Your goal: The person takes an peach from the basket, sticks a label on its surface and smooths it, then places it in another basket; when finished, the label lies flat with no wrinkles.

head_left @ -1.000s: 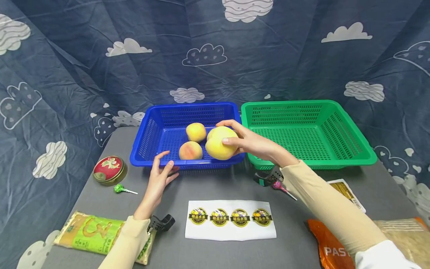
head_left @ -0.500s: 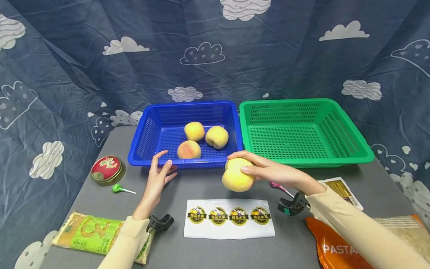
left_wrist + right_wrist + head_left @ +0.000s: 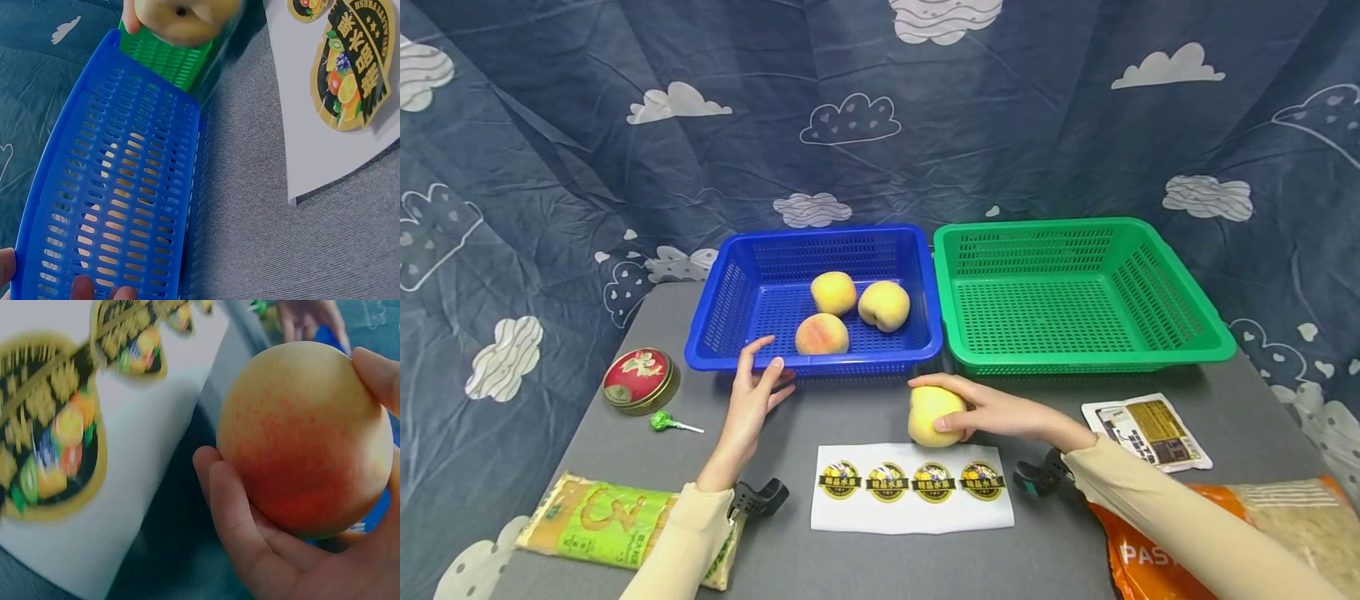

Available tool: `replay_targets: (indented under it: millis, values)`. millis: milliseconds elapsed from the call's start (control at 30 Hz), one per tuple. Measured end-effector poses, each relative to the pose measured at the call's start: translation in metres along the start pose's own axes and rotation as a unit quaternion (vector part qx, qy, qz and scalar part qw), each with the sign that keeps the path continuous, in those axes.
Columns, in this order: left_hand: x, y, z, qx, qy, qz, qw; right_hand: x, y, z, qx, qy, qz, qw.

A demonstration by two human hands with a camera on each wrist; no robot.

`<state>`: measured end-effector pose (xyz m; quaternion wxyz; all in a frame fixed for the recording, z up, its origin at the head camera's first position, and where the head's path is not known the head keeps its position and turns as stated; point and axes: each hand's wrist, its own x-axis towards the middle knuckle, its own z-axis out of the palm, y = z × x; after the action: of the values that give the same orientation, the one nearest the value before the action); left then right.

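My right hand (image 3: 981, 410) grips a yellow peach (image 3: 931, 419) by its sides, close over the back edge of a white sheet of stickers (image 3: 913, 518). In the right wrist view, the peach (image 3: 306, 444) shows a red blush, with fingers curled around it. My left hand (image 3: 751, 400) is at the front rim of the blue basket (image 3: 865, 364), fingers spread loosely, one reaching over the rim. Its fingertips (image 3: 82, 289) show against the basket's outer wall in the left wrist view. Inside that basket lie three peaches (image 3: 822, 335).
To the right of the blue basket stands a green basket (image 3: 1037, 312). A red round tin (image 3: 640, 379) and a green lollipop (image 3: 662, 421) lie at left, above a green-yellow packet (image 3: 617, 521). At right are a white-gold packet (image 3: 1150, 432) and an orange pasta bag (image 3: 1157, 554).
My right hand has carried the peach out from over the blue basket, toward me and down to the sticker sheet. My left hand has stayed at the basket's rim.
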<state>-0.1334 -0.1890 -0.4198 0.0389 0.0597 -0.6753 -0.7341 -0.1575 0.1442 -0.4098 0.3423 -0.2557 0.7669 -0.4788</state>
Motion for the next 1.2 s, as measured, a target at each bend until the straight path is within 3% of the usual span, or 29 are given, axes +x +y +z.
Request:
replay_targets:
  millis: [200, 400, 600, 733, 833, 900, 967, 1000, 1067, 1200]
  values:
    - [0.000, 0.000, 0.000, 0.004, 0.000, -0.001, 1.0000, 0.008, 0.009, -0.005, -0.041, -0.004, -0.018, 0.999]
    - [0.001, -0.002, 0.001, 0.010, -0.006, 0.007, 0.9999, 0.003, 0.006, -0.012, -0.088, -0.017, -0.056, 0.994]
    - [-0.001, 0.003, 0.001, 0.024, -0.013, -0.005, 0.9996, -0.008, 0.005, -0.014, -0.094, -0.004, -0.099, 0.991]
    - [-0.009, 0.008, 0.007, 0.067, -0.054, -0.006, 0.9963, -0.021, 0.003, -0.012, -0.092, 0.039, -0.106, 0.989]
    - [-0.019, 0.011, 0.016, 0.129, -0.118, 0.029, 0.9842, -0.032, 0.003, -0.008, -0.084, 0.084, -0.101, 0.988]
    - [-0.027, 0.012, 0.025, 0.176, -0.170, 0.073, 0.9667, -0.038, 0.005, -0.005, -0.075, 0.111, -0.098, 0.986]
    - [-0.035, 0.012, 0.034, 0.225, -0.235, 0.131, 0.9365, -0.043, 0.007, -0.002, -0.067, 0.129, -0.100, 0.984]
    - [-0.039, 0.012, 0.039, 0.248, -0.268, 0.160, 0.9170, -0.045, 0.009, 0.000, -0.065, 0.130, -0.099, 0.984]
    - [-0.048, 0.010, 0.050, 0.295, -0.332, 0.207, 0.8715, -0.048, 0.012, 0.004, -0.082, 0.124, -0.100, 0.984]
    - [-0.063, 0.000, 0.072, 0.383, -0.430, 0.277, 0.7689, -0.051, 0.016, 0.013, -0.157, 0.084, -0.092, 0.980]
